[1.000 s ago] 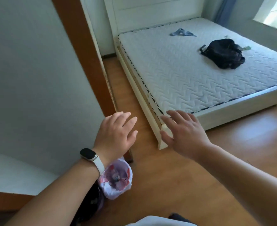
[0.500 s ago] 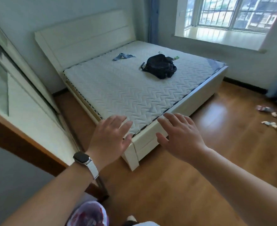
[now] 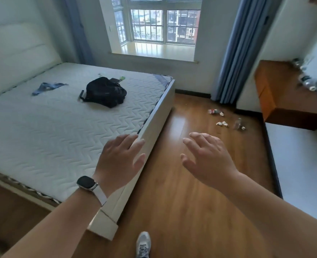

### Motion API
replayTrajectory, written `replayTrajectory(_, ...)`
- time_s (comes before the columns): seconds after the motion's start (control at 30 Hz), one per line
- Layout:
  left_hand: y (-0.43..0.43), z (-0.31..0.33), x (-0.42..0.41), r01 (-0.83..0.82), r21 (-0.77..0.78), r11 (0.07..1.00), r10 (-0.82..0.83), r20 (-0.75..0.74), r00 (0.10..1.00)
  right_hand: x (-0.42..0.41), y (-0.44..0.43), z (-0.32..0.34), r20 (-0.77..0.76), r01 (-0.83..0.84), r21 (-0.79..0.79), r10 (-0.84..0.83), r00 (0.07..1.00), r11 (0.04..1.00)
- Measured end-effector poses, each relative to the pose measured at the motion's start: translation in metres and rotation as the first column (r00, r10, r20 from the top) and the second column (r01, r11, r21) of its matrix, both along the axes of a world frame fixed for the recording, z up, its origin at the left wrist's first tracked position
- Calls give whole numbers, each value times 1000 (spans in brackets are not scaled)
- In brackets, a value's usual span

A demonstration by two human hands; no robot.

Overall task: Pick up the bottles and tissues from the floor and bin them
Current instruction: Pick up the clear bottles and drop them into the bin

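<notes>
Both grips were held out in front of the person, palms down, and neither had hold of anything. The left grip (image 3: pixel 119 162) had its fingers straight and a little spread, and it hovered over the edge of the bed frame (image 3: pixel 154 123). The right grip (image 3: pixel 208 161) was over the wooden floor (image 3: pixel 181 202), its fingers relaxed and apart.

The litter lay on the floor well apart from both grips, at about one o'clock from the right grip. A clear plastic bottle (image 3: pixel 237 123) seemed to stand upright there, with one small white tissue (image 3: pixel 243 128) just beside it. A few crumpled tissues (image 3: pixel 222 123) lay together at nine o'clock from that bottle. Farther away, at about eleven o'clock from it, lay a flattened bottle (image 3: pixel 213 111) with a red label, too small to read, and one more tissue (image 3: pixel 222 113) near it.

The floor was smooth brown wood with a shine. The mattress (image 3: pixel 60 127) was white with a quilted zigzag pattern, and on it lay a black backpack (image 3: pixel 105 92) and a piece of blue cloth (image 3: pixel 45 87). On the left wrist was a watch (image 3: pixel 86 183) with a dark square face and a pale strap. A grey shoe (image 3: pixel 143 244) showed at six o'clock. At two o'clock stood a brown wooden counter (image 3: pixel 284 95) with some blurred clear containers (image 3: pixel 308 82) on it, next to a blue curtain (image 3: pixel 234 53).
</notes>
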State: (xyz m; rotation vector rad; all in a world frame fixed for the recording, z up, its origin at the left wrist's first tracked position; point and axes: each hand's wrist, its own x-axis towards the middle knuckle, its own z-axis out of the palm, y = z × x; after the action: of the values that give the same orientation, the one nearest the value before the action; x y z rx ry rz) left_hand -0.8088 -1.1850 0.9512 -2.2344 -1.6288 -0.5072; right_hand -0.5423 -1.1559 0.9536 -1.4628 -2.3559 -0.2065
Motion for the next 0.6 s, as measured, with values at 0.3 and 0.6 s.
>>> replayTrajectory(0.3,142,-2,-56,163,-92,982,-160,32,987,-65,106,6,94,157,-44,-152,984,987)
replayTrajectory(0.6,245,-10,-73,313,-90,945,-306,91,948,-77,162,0,150,341,-115,-324,934,933)
